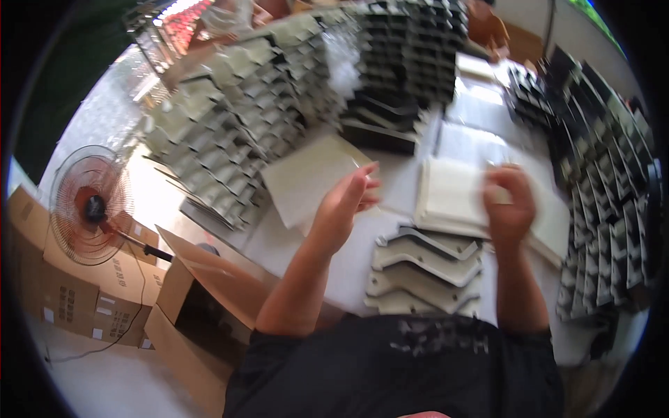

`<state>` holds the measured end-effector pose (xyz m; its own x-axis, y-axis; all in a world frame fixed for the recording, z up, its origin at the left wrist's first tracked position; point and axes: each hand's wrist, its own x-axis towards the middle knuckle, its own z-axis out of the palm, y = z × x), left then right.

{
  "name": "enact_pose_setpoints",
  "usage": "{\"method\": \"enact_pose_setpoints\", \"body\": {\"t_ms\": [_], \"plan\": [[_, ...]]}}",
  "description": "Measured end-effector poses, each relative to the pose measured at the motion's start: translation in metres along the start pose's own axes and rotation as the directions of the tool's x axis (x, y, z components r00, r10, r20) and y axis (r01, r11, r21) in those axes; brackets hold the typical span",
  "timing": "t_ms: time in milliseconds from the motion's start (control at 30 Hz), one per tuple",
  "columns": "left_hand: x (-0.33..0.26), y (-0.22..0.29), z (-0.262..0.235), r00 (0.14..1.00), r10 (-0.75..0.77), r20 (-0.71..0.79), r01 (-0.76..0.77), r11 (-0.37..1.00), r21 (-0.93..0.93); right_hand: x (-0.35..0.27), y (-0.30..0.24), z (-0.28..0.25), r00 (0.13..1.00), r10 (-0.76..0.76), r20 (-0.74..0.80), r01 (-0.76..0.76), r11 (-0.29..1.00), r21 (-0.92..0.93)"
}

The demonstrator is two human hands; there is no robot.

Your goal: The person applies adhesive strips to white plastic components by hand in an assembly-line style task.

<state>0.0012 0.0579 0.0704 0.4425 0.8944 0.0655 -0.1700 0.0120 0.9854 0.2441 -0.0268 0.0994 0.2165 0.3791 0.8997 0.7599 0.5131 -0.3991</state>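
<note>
My left hand (346,198) is raised over the table beside a pale flat sheet (306,177). Its thumb and loosely bent fingers are apart, and I see nothing held. My right hand (511,202), blurred by motion, hovers by a stack of cream-coloured sheets (453,191). Its fingers are curled in, and whatever may be inside them is hidden. Between my forearms, close to my body, lie several cream zigzag-shaped pieces with dark edges (425,268), overlapping in a row.
Tall stacks of similar bent pieces stand at the left (230,125), the back (411,52) and the right (610,188). Clear plastic film (474,139) lies behind the sheets. An open cardboard box (209,306) and a fan (93,207) are at the left. Other people are partly visible beyond the table.
</note>
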Motion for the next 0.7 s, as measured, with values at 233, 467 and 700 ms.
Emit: {"method": "enact_pose_setpoints", "body": {"t_ms": [233,467,700], "plan": [[0.002,0.026,0.070,0.958,0.242,0.152,-0.224,0.967,-0.124,0.008,-0.002,-0.037,0.909,-0.084,0.408,0.150,0.980,-0.133],[-0.015,-0.019,0.047,0.950,0.276,0.144,-0.264,0.960,-0.096,-0.041,0.060,-0.100,0.296,0.565,0.770,-0.881,0.473,-0.009],[-0.004,-0.077,0.010,0.984,0.167,0.055,-0.174,0.973,0.152,-0.110,0.060,-0.081,0.494,0.713,0.497,-0.867,0.451,0.214]]}}
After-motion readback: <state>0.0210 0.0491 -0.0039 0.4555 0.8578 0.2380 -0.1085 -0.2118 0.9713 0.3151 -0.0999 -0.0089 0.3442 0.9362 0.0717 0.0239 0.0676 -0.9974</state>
